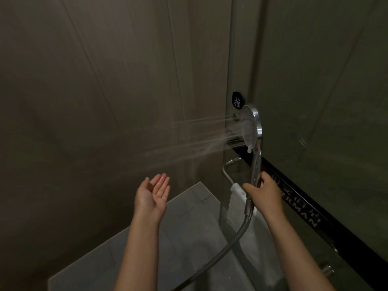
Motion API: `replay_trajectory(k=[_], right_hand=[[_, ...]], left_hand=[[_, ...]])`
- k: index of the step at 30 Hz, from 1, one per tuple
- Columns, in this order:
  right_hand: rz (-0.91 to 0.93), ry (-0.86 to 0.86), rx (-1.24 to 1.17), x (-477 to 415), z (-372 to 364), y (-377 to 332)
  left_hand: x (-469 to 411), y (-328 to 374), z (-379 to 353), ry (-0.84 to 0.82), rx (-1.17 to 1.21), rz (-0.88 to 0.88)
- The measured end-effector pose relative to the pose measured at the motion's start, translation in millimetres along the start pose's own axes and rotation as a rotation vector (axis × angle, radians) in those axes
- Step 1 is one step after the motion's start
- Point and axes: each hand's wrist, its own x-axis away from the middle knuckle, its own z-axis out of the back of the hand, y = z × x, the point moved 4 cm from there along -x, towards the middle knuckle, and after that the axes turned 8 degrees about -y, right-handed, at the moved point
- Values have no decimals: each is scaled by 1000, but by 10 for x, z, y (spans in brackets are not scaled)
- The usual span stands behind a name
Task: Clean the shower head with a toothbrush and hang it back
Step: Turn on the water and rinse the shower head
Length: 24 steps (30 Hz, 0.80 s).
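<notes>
Head view: the right hand (pixel 263 191) wraps its fingers round the handle of the shower head (pixel 249 127), right of centre, its face turned left and spraying water (pixel 189 139) toward the wall. The left hand (pixel 153 191) lies relaxed, fingers straight, palm up, below the jets. No toothbrush shows. This looks like a rinse check: hold the handle steady, lift the palm into the stream, and watch for blocked nozzles.

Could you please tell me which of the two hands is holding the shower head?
The right hand: it grips the shower head by its handle, while the left hand is open, palm up, holding nothing.
</notes>
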Motion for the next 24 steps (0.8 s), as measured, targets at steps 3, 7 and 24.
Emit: replay_trajectory(k=[3, 7, 24], right_hand=[[7, 4, -5, 33, -21, -10], [3, -29, -12, 53, -74, -15], [48, -82, -54, 121, -180, 24]], left_hand=[[6, 0, 37, 1, 5, 4], [18, 18, 67, 4, 12, 3], [-15, 13, 146, 1, 13, 15]])
